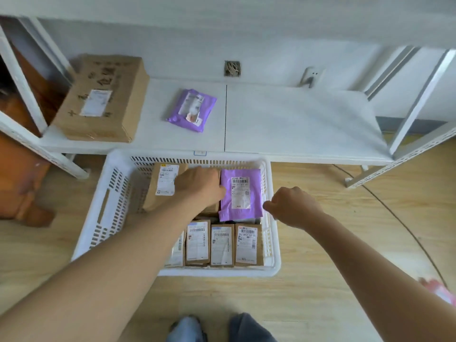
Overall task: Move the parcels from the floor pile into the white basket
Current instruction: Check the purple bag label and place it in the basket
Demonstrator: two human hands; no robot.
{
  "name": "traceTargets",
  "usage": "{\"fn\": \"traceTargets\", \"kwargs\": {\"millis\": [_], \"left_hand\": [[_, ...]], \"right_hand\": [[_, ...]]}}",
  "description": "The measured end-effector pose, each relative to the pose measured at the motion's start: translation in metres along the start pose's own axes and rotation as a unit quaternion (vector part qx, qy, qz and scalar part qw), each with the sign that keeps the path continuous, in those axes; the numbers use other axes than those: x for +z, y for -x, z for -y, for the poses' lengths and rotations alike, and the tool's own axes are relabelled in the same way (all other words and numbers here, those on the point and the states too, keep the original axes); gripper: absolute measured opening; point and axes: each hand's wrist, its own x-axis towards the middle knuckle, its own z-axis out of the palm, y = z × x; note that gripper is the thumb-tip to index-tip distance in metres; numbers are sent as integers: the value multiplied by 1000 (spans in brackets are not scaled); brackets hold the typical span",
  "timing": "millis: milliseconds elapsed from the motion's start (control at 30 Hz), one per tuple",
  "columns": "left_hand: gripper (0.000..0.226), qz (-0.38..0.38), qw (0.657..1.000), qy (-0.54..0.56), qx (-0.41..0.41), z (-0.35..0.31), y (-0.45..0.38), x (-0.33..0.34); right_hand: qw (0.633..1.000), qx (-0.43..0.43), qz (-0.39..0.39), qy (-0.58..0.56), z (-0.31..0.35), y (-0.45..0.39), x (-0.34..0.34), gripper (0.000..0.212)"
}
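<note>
The white basket (106,208) stands on the wooden floor in front of me. Inside it a brown parcel (162,186) leans at the far left, a purple mailer (240,193) lies at the far right, and a row of three brown boxes (222,244) stands along the near wall. My left hand (199,186) reaches into the basket between the brown parcel and the purple mailer, fingers curled down on parcels there; whether it grips one I cannot tell. My right hand (293,206) hovers over the basket's right rim with its fingers curled in, holding nothing.
A low white shelf (296,124) behind the basket carries a large cardboard box (103,99) and a second purple mailer (191,109). An orange-brown object (22,178) sits at the left. A pink item (441,291) lies on the floor at the right edge. A cable crosses the floor.
</note>
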Motion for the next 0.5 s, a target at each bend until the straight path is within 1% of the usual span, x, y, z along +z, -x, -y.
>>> {"fn": "traceTargets", "kwargs": {"millis": [100, 167, 300, 400, 467, 500], "left_hand": [[25, 22, 1000, 3, -7, -3, 30, -57], [22, 29, 1000, 7, -8, -5, 49, -95], [17, -4, 999, -29, 13, -7, 79, -176], [10, -36, 998, -42, 23, -9, 103, -228], [11, -50, 998, -41, 23, -9, 118, -257], [16, -61, 997, -38, 27, -11, 126, -270]], "right_hand": [[999, -7, 50, -3, 12, 35, -52, 33], [999, -16, 45, 15, 21, 58, -83, 31], [999, -25, -10, 23, 39, 97, -148, 30], [998, -21, -63, 4, 56, 128, -196, 36], [995, -18, -99, 12, 67, 151, -222, 37], [992, -18, -119, 30, 72, 163, -233, 35]]}}
